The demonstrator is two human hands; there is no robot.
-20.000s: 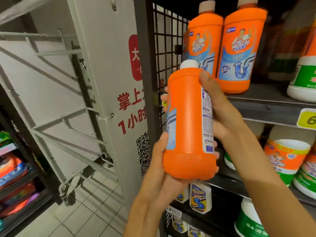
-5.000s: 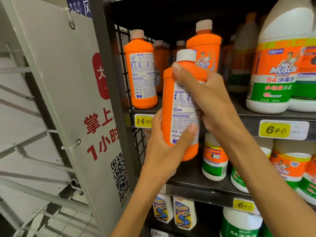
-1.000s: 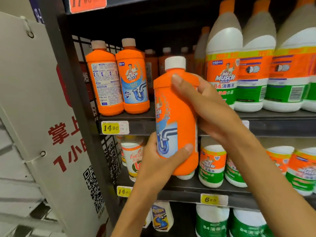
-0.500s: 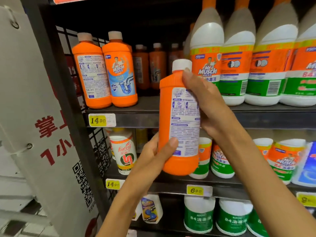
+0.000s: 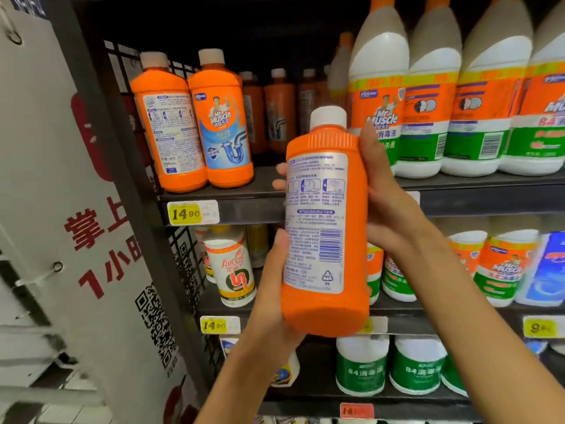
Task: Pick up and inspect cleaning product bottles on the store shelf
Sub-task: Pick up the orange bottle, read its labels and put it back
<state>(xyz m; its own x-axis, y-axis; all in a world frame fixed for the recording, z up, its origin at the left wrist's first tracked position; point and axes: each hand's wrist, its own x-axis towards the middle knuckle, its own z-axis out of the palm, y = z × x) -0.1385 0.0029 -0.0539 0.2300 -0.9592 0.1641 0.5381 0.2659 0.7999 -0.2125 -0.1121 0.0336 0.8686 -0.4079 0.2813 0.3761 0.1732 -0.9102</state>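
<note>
— Fingers first: how are yours sitting on it?

— Your right hand (image 5: 386, 203) has its fingers (image 5: 279, 185) wrapped round the back of the orange plastic bottle with the white screw cap (image 5: 325, 228); the tips show past its left edge, and the thumb lies up along the right side near the ribbed shoulder. Your left hand (image 5: 276, 304) grips the lower part from the left, thumb pressed on the edge of the label, palm under the base.

— Where's the bottle itself?

— Held upright in the air between both hands, tilted slightly, in front of the dark metal shelf (image 5: 250, 206). Its white back label with fine print, a barcode and a recycling mark faces you.

— And around it?

— On that shelf, to the left, two matching orange drain-cleaner bottles (image 5: 192, 123) stand side by side, touching, one showing its back label and one its front. A yellow price tag reading 14.90 (image 5: 186, 214) sits on the shelf edge below them. To the right stand tall white bleach bottles with orange and green labels (image 5: 428, 105). A white hanging sign with red characters and a QR code (image 5: 91, 240) hangs at the left.
</note>
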